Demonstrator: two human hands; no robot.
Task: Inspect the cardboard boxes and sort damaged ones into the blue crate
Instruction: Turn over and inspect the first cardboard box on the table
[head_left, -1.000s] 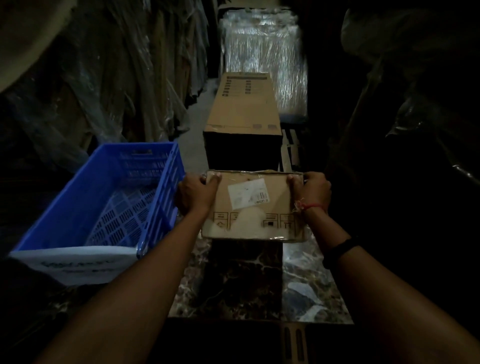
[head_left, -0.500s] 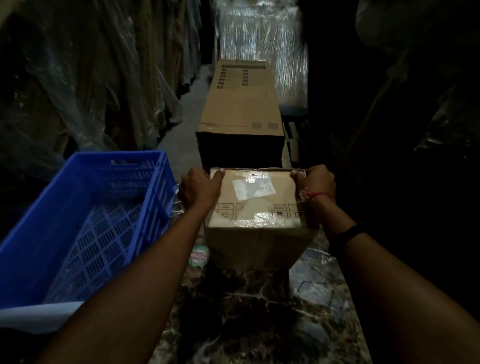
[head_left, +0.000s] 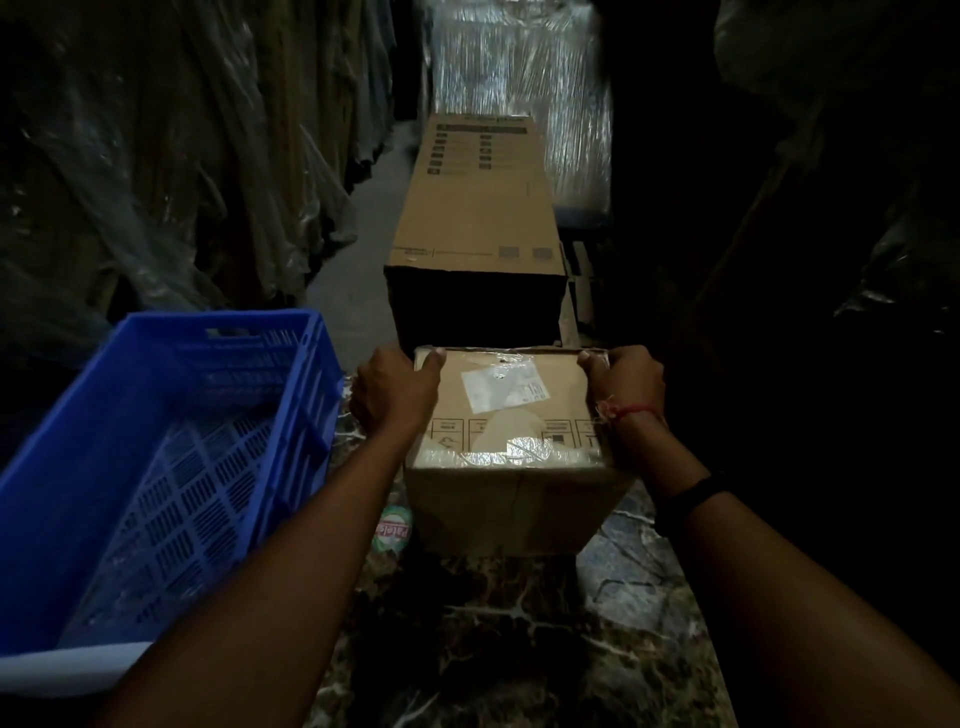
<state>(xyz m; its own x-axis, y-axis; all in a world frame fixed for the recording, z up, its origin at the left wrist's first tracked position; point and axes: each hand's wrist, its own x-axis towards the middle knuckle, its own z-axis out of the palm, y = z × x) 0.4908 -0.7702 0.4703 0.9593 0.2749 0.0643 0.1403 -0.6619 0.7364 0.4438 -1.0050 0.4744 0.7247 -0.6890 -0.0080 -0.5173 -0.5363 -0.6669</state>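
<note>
Head view: early in the task, judging by the crate; one box (head_left: 506, 415) is in hand and not yet sorted
Crate (head_left: 218, 325): blue, slatted; no box shows inside it; its near corner is hidden behind the left forearm
Box place: just right of the crate, apart from it; it seems to rest on the marbled slab (head_left: 493, 634), though the contact is too dark to be sure
Left hand (head_left: 395, 389): holds the box's crate-side far corner; thumb on the top, fingers curled down the side
Right hand (head_left: 626, 387): holds the far corner away from the crate, the same way
Box look: brown cardboard; glossy film or tape over the top, wrinkled at the near edge; a white label (head_left: 506, 387); a row of printed handling marks; a pale patch that may be peeled paper; a vertical crease on the front face
Verdict: probably worn enough to go in the crate, but not certain in this light
Left to do: decide on this box; then the long box (head_left: 475, 208), beyond and right of the crate
</note>
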